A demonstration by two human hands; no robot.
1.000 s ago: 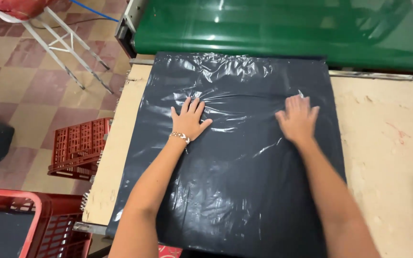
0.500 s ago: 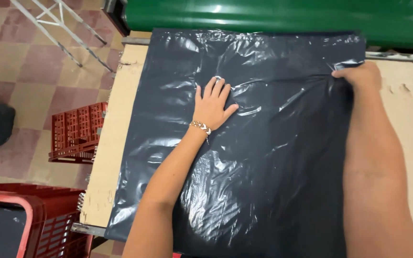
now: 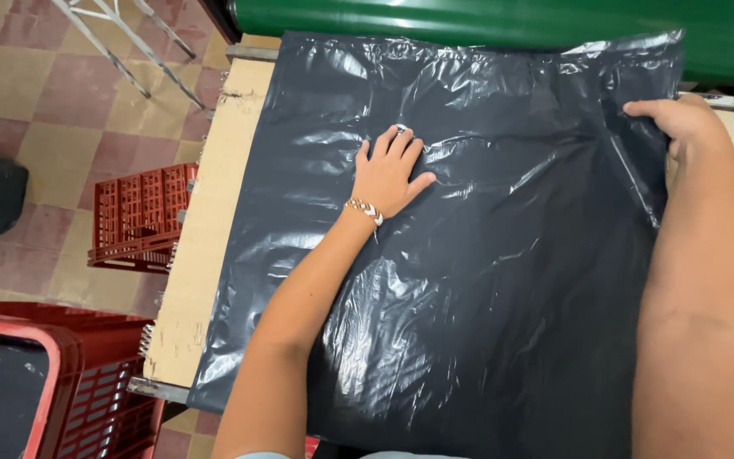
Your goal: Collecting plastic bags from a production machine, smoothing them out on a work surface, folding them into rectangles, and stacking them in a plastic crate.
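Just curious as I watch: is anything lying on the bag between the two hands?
No. In the head view only bare, wrinkled black plastic bag stretches between the left hand and the right hand.

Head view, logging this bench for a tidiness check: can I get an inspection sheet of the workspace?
Surface: worn beige table, mostly covered.
Job's things: dark grey plastic bag spread flat, wrinkled and glossy, its near edge hanging over the table edge.
Clutter: nothing seen on the table beyond the bag.
Grippers: left hand flat on the bag, fingers spread, bracelet on the wrist; right hand gripping the bag's right edge, folding it up.
Cables: nothing seen.
Surroundings: green sheet beyond the table; red crates and a white metal frame on the checkered tile floor.
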